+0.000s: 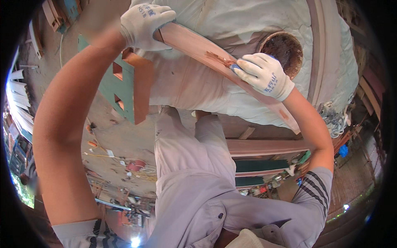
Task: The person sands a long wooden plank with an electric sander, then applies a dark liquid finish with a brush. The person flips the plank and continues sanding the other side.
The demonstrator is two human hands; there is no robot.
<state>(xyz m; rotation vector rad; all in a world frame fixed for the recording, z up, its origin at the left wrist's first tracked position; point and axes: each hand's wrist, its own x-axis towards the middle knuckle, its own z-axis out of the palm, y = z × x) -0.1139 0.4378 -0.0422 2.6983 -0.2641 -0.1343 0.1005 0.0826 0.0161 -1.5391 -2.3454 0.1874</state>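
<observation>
Long pale reddish wooden plank (194,44), slanted across white quilted cloth (256,16) — left white-gloved grip (148,27) clamped on its upper end; right white-gloved grip (264,74) bunched at a brown paste smear (217,58), contents untellable — seemingly mid-spreading, next needing even pressure.

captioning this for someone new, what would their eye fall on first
Probably the long wooden board slanting across the white cover, with a reddish-brown streak along it. The left gloved hand holds its upper end; the right gloved hand is at the streak. Just beyond sits a round bowl with dark contents.
</observation>
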